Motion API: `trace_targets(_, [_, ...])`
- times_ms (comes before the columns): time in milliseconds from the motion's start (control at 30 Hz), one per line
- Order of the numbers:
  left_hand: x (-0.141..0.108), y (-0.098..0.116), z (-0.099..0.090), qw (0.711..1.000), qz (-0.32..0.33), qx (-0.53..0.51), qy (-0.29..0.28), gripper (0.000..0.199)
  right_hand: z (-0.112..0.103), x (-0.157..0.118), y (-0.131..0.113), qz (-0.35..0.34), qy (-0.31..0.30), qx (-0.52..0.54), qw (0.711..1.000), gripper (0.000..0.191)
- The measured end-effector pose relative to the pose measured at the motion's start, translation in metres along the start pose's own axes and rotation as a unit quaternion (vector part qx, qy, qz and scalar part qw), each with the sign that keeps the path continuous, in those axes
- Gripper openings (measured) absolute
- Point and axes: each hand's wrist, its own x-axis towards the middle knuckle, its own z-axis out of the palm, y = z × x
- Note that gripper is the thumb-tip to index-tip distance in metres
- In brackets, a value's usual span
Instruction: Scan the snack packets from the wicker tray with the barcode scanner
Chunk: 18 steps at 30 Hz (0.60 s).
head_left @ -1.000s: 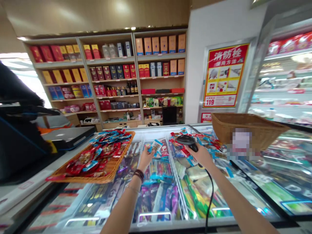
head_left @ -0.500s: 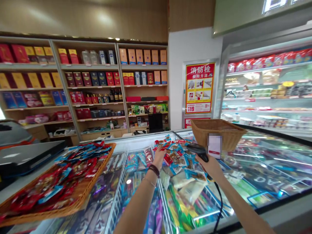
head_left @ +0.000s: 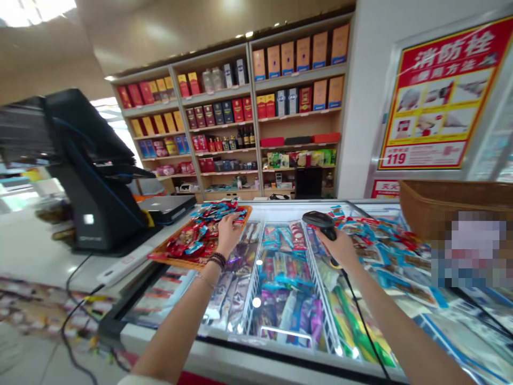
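Note:
My left hand [head_left: 230,233], with a beaded bracelet at the wrist, is over the right part of an orange wicker tray [head_left: 247,217]. Red and blue snack packets [head_left: 196,235] fill that tray. The fingers look bent and a little apart, reaching down at the packets; nothing shows clearly between them. My right hand [head_left: 340,247] is closed round the handle of a black barcode scanner [head_left: 318,218], its head pointing left. From the scanner a black cable [head_left: 363,315] runs down toward me. Right of this hand lies a loose pile of blue and red snack packets [head_left: 385,246] on the freezer's glass top.
Beneath the glass, wire baskets [head_left: 320,278] hold bagged ice treats. A brown wicker basket [head_left: 460,198] stands at the right. On the left are a black checkout terminal [head_left: 88,182] and a flat dark device [head_left: 168,206]. Shelves of boxes [head_left: 224,112] line the back wall.
The view has swung left. My left hand has gone from the loose packet pile across to the wicker tray. My right hand has moved left of the pile, still gripping the scanner.

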Motion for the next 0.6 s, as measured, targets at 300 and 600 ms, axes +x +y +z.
trace_targets(300, [-0.028,-0.094,-0.109,0.898,-0.240,0.332,-0.164,0.099,0.085,-0.020,-0.042,-0.052,-0.082,-0.018,0.995,0.039])
trace_targets(600, [-0.018,-0.081,-0.092,0.891,-0.203,0.326,-0.243,0.066,0.088,-0.031,-0.041,-0.073,-0.091,-0.070,0.991,0.042])
